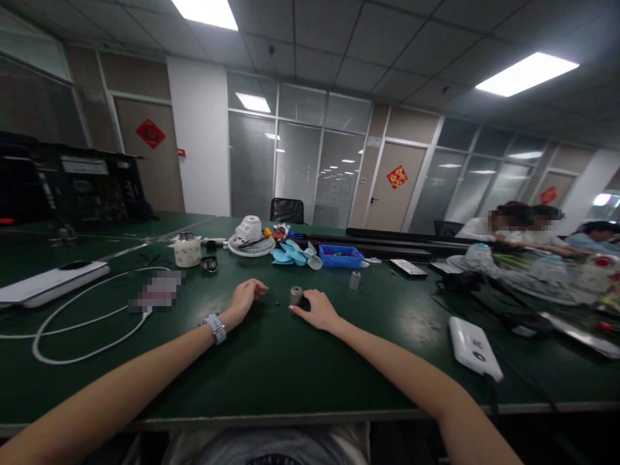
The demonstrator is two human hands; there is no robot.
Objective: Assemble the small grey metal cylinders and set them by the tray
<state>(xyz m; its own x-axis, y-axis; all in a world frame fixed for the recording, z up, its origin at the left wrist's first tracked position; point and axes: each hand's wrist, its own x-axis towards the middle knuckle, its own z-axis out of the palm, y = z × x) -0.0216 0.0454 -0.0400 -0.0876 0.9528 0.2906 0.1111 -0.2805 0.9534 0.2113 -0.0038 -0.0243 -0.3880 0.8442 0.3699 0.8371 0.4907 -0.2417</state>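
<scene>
My right hand [317,310] rests on the green table, its thumb and fingers closed around the side of a small grey metal cylinder [295,296]. The cylinder stands upright, with a round dark detail on its top. Left of it, apart from the cylinder, my left hand [246,298] hovers or rests with its fingers loosely extended and nothing visible in them. Between the hands lies a tiny dark piece [278,303], too small to name. A second similar metal cylinder [355,279] stands farther back on the right.
Behind the hands are a white fan part [252,245], blue fan blades [293,254] and a blue basket [341,256]. A patterned jar [187,250] and a white cable [87,360] lie left. A white device [475,349] lies right. Other people sit at far right.
</scene>
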